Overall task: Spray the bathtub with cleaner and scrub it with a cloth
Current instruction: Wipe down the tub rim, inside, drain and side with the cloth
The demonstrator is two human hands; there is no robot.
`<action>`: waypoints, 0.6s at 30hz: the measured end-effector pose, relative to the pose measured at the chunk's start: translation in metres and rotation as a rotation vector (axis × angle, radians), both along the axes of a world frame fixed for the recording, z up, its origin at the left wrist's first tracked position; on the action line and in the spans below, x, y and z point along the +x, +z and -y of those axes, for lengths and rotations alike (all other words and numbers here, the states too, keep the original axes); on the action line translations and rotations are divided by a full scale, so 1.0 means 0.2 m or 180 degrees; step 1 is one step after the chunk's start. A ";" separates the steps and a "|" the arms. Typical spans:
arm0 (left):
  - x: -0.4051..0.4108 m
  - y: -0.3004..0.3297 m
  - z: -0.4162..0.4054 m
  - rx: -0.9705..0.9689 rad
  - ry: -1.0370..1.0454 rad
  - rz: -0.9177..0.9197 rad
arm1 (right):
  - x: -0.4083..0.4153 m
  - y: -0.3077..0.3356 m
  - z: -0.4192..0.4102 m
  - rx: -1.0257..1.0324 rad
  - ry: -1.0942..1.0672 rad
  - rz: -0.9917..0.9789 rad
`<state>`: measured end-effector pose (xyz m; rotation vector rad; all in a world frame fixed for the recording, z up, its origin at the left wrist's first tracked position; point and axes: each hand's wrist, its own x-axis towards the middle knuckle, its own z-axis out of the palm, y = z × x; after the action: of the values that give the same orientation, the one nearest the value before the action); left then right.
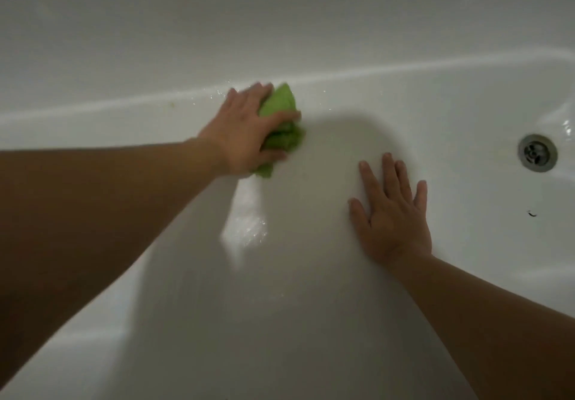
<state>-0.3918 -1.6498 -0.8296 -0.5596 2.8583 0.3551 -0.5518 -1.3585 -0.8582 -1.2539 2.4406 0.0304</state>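
Note:
I look down into a white bathtub [342, 97]. My left hand [242, 132] presses a crumpled green cloth [281, 119] against the far inner wall of the tub, just below the rim; the fingers are spread over the cloth and the thumb curls round its lower edge. My right hand [393, 209] lies flat on the tub floor, fingers straight and spread, holding nothing. Small droplets glisten on the far rim near the cloth and on the floor below it. No spray bottle is in view.
A round metal drain [537, 152] sits at the right end of the tub floor. A small dark speck [531, 213] lies below it. My shadow darkens the middle of the floor.

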 end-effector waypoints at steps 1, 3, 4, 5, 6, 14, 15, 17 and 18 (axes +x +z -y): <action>-0.03 0.01 0.02 0.0023 0.0271 -0.0003 | -0.01 0.00 0.00 -0.0009 -0.0001 0.0002; -0.07 0.01 -0.01 -0.0045 0.0661 -0.0081 | -0.01 0.00 0.00 -0.0019 -0.0004 0.0022; -0.08 0.00 -0.07 -0.0030 0.0827 -0.0073 | -0.01 0.00 0.00 -0.0016 0.0002 0.0022; -0.08 0.00 -0.13 0.0051 0.0996 -0.0058 | -0.01 0.00 0.00 -0.0009 0.0019 0.0022; -0.07 0.00 -0.20 0.0174 0.1143 -0.0046 | -0.02 0.01 0.01 0.0007 0.0048 0.0049; 0.15 0.07 -0.78 0.1744 0.1150 -0.0295 | -0.13 0.00 -0.06 -0.0379 0.0330 0.0275; 0.20 0.07 -0.79 0.1828 0.1130 -0.0356 | -0.14 0.00 -0.07 -0.0478 0.0323 0.0271; 0.31 0.04 -0.78 0.1682 0.1047 -0.0388 | -0.14 -0.02 -0.07 -0.0658 0.0281 0.0247; 0.37 0.01 -0.76 0.1467 0.1093 -0.0372 | -0.14 -0.03 -0.07 -0.0719 0.0274 0.0219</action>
<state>-0.3184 -1.4979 -0.8276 -0.9505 2.6364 1.0971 -0.5795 -1.3449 -0.8638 -1.4294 2.3809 -0.2676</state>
